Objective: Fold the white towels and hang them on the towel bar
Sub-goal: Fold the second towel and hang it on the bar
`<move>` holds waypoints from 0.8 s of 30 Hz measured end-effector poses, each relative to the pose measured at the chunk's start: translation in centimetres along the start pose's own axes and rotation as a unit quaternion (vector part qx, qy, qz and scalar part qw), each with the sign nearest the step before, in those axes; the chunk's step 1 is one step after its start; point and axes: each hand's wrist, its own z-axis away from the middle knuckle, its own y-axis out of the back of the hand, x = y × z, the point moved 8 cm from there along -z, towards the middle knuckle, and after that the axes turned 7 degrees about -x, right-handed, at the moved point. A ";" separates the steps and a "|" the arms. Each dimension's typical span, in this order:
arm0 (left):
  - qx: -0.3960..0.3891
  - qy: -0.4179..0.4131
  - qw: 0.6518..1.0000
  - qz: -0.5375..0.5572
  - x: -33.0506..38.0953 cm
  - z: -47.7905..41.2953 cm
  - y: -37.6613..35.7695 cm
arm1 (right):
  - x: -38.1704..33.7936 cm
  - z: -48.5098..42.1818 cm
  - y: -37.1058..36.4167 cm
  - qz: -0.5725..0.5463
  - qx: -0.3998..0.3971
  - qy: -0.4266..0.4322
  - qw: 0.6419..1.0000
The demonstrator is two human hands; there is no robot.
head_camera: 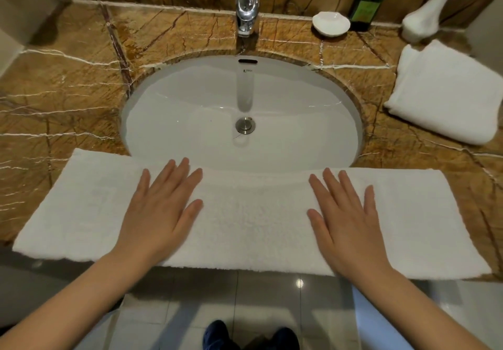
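A white towel [253, 219], folded into a long strip, lies flat along the front edge of the brown marble counter [68, 77] and covers the near rim of the sink. My left hand [160, 211] rests flat on its left half, fingers spread. My right hand [348, 216] lies flat on its right half, fingers spread too. Neither hand grips the cloth. A second white towel [446, 91], folded into a thick bundle, sits on the counter at the right. No towel bar is in view.
A white oval sink [190, 121] with a chrome tap [247, 4] fills the middle of the counter. Behind it at the right stand a white soap dish [330, 23], a dark green bottle [366, 4] and a white hair-dryer-like handle [427, 17]. Tiled floor and my shoes lie below.
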 end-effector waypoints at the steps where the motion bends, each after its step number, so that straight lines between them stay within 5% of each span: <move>1: 0.004 -0.005 1.000 0.018 1.6 0.2 0.1 | -1.1 0.1 0.1 -0.011 0.004 0.000 1.000; 5: -0.003 -0.067 0.998 0.015 8.5 0.4 -1.6 | -6.1 0.7 -1.1 -0.015 0.002 0.050 0.999; 11: -0.014 -0.031 0.999 -0.041 8.3 0.4 -3.0 | -4.7 1.3 -1.8 -0.029 -0.002 0.037 0.999; 17: -0.016 -0.046 0.998 -0.028 10.5 -0.3 -2.8 | 5.4 1.6 2.4 -0.094 0.079 -0.076 0.990; 24: -0.013 -0.059 0.998 -0.014 12.6 -0.2 -3.4 | 13.8 1.9 1.2 -0.039 0.045 -0.161 0.985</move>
